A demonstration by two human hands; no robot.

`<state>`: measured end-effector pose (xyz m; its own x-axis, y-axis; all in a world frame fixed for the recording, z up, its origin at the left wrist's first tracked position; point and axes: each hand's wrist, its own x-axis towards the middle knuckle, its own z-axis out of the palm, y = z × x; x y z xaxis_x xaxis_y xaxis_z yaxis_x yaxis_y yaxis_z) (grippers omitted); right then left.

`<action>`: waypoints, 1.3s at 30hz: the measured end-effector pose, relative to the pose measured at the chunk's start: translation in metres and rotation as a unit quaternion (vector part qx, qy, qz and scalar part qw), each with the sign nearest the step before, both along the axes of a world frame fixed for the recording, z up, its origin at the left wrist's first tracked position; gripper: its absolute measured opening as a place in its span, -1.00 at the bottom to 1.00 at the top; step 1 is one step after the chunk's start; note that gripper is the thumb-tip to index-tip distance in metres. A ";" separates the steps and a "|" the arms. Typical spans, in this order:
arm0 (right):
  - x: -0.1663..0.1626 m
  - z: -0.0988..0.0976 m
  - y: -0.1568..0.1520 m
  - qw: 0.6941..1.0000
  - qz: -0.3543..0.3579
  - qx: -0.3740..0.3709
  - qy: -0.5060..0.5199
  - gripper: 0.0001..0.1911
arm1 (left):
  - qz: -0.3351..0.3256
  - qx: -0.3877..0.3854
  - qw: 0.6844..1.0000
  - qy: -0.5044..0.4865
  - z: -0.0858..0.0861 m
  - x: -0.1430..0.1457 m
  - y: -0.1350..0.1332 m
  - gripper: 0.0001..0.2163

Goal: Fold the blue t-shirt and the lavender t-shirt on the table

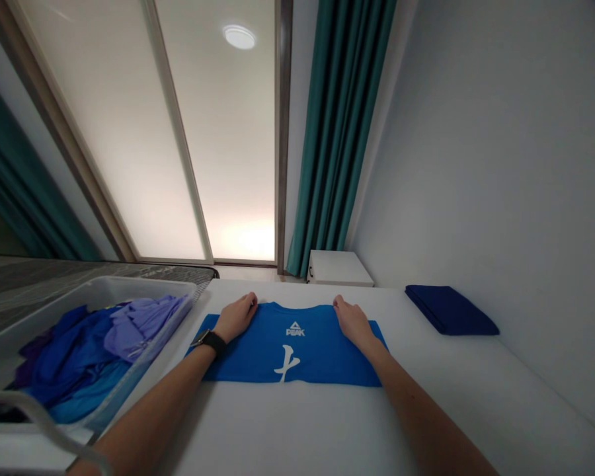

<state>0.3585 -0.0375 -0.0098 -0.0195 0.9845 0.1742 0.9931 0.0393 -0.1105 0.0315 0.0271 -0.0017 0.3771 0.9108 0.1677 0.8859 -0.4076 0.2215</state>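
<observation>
A blue T-shirt (322, 350) with white print lies folded into a wide band on the white table (297, 430), its neckline at the far edge. My left hand (238, 316), with a dark watch on the wrist, pinches the shirt's far edge left of the neckline. On the other side of the neckline, my right hand (351, 320) has its fingers closed on the same far edge. Between the hands the fabric lies fairly flat, with the logo and a white character facing up.
A clear plastic bin (178, 285) of crumpled blue and purple clothes stands at the left. One folded navy garment (451, 311) rests at the table's right, near the wall. Beyond the table are a white cabinet (340, 268), a teal curtain (344, 132) and frosted sliding doors (223, 145).
</observation>
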 end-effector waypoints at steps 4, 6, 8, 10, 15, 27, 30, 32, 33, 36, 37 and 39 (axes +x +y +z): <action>0.003 -0.002 0.000 1.000 -0.001 -0.003 0.013 -0.75 | 0.010 0.000 1.000 -0.003 -0.001 -0.003 0.001 -0.87; 0.004 -0.003 0.000 1.000 -0.002 -0.004 0.018 -0.72 | 0.011 0.001 1.000 -0.003 0.000 -0.004 0.001 -0.85; 0.006 -0.004 0.000 1.000 -0.002 -0.004 0.021 -0.69 | 0.012 0.004 1.000 -0.003 0.001 -0.006 0.002 -0.84; 0.008 -0.004 0.001 1.000 0.002 -0.005 0.022 -0.69 | 0.013 0.008 1.000 -0.001 0.001 -0.008 0.003 -0.83; 0.009 0.001 0.001 1.000 0.013 0.001 0.008 -0.66 | 0.014 0.031 0.999 0.019 0.005 -0.007 0.003 -0.78; -0.055 -0.004 -0.060 0.990 0.142 -0.006 0.009 -0.41 | -0.204 0.073 0.976 0.028 -0.005 0.060 -0.082 -0.52; -0.058 -0.007 -0.067 0.988 0.146 -0.046 0.015 -0.33 | -0.194 0.070 0.977 0.048 -0.017 0.061 -0.084 -0.49; -0.057 -0.006 -0.067 0.988 0.142 -0.061 0.016 -0.30 | -0.188 0.072 0.978 0.052 -0.020 0.060 -0.082 -0.47; -0.057 -0.006 -0.066 0.988 0.140 -0.066 0.015 -0.29 | -0.187 0.073 0.978 0.052 -0.020 0.060 -0.082 -0.46; -0.057 -0.003 -0.066 0.987 0.137 -0.078 0.014 -0.28 | -0.186 0.075 0.978 0.054 -0.020 0.061 -0.082 -0.46; -0.057 -0.003 -0.066 0.987 0.136 -0.082 0.014 -0.27 | -0.184 0.074 0.979 0.055 -0.020 0.061 -0.082 -0.46; -0.057 -0.003 -0.068 0.987 0.135 -0.088 0.015 -0.26 | -0.183 0.073 0.979 0.055 -0.021 0.062 -0.084 -0.46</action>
